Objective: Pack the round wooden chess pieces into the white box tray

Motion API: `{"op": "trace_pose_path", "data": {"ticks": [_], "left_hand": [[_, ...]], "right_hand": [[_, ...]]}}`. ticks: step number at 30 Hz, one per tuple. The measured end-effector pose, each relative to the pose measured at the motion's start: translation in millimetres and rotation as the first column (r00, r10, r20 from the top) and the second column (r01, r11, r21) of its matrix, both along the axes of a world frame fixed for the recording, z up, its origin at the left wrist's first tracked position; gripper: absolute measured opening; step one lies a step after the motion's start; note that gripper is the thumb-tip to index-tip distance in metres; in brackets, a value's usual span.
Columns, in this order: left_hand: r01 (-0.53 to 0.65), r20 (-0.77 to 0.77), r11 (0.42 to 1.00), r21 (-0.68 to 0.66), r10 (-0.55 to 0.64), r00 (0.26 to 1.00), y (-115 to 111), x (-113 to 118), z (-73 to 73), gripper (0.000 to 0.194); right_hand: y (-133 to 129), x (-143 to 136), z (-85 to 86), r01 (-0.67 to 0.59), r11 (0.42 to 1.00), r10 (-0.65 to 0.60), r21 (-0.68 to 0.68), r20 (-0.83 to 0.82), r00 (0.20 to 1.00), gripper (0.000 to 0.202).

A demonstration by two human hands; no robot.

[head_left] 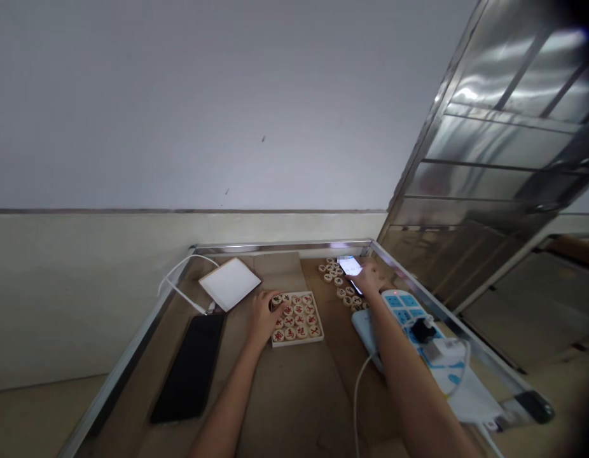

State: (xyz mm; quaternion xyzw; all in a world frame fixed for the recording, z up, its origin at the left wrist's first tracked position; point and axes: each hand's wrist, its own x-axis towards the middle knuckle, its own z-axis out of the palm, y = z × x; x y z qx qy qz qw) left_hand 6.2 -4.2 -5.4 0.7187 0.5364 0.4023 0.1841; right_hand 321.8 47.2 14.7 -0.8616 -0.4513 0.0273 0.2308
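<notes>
Round wooden pieces with red and dark characters fill a shallow white box [321, 323] near the middle of the table. My left hand [262, 316] is at the box's left edge, its fingers curved over the upper left piece [277, 299]; whether it grips that piece is hard to tell. Farther right, my right hand [368, 278] rests at a lit phone [350, 266], thumb over the screen and the other fingers partly hidden. Loose wooden pieces [327, 278] lie left of and below that phone.
A white lid-like tray [230, 284] and a large black phone [189, 369] with a white cable lie on the left. At right are a light blue power bank [364, 329] and a power strip [404, 305] with plugs. A metal rim [285, 246] borders the table.
</notes>
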Motion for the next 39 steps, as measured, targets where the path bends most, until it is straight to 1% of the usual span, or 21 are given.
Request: {"op": "trace_pose_path", "data": {"ticks": [3,6,9,10,12,14,16,18,22,26,29,31,33,35,37,39], "left_hand": [[0.008,-0.007,1.000,-0.011,-0.008,1.000,0,-1,0.4,0.027],[0.007,-0.005,1.000,-0.024,-0.007,1.000,0,-1,2.4,0.027],[0.006,0.000,1.000,-0.030,-0.006,1.000,-2,0,4.4,0.028],[0.008,-0.002,0.999,-0.031,-0.008,1.000,-2,0,4.6,0.028],[0.010,-0.003,0.999,-0.030,-0.010,1.000,-2,0,4.2,0.027],[0.003,0.007,1.000,-0.022,-0.002,1.000,-2,0,3.0,0.029],[-0.007,0.032,1.000,-0.006,0.007,0.999,-2,0,2.2,0.033],[-0.009,0.048,1.000,0.010,0.009,0.999,-2,0,2.7,0.032],[-0.006,0.023,1.000,0.004,0.005,1.000,-4,2,6.4,0.022],[-0.002,0.015,1.000,-0.001,0.002,1.000,-6,2,8.5,0.022],[-0.004,0.010,1.000,0.001,0.004,1.000,-6,2,6.8,0.022],[-0.009,0.004,1.000,0.007,0.009,1.000,-5,2,5.1,0.023],[-0.011,0.000,1.000,0.017,0.011,1.000,-5,2,3.6,0.024],[-0.010,0.003,0.999,0.032,0.010,1.000,-5,2,3.0,0.024],[0.004,0.008,0.999,0.046,-0.005,1.000,-4,2,3.3,0.025],[0.021,0.006,0.999,0.044,-0.021,1.000,-4,2,4.1,0.025]], "right_hand": [[-1,0,2.2,-0.005,1.000,0.005,-0.010,0.020,1.000,0.065],[-4,-4,5.4,-0.042,0.997,0.046,-0.060,0.062,0.997,0.062],[-9,-16,11.1,-0.079,0.996,0.082,-0.032,0.137,0.987,0.060],[-11,-22,13.3,-0.116,0.993,0.117,-0.015,0.165,0.979,0.058],[-14,-33,17.2,-0.251,0.968,0.250,-0.023,0.226,0.941,0.048],[-16,-45,18.5,-0.391,0.915,0.402,-0.094,0.269,0.875,0.036],[-18,-54,16.3,-0.451,0.880,0.475,-0.149,0.293,0.830,0.028],[-18,-61,11.6,-0.446,0.884,0.467,-0.141,0.306,0.829,0.025],[-18,-68,5.2,-0.434,0.900,0.427,-0.051,0.314,0.848,0.022],[-19,-73,13.1,-0.466,0.882,0.468,-0.067,0.215,0.857,0.026],[-25,-81,21.2,-0.497,0.868,0.494,-0.007,0.125,0.860,0.028],[-32,-89,22.9,-0.555,0.830,0.550,0.064,0.084,0.831,0.029],[-39,-98,21.0,-0.644,0.758,0.641,0.104,0.072,0.765,0.030],[-47,-108,17.3,-0.713,0.693,0.706,0.107,0.096,0.701,0.031],[-52,-116,13.9,-0.736,0.670,0.725,0.098,0.129,0.677,0.031],[-56,-122,12.1,-0.737,0.670,0.723,0.087,0.152,0.674,0.030]]}}
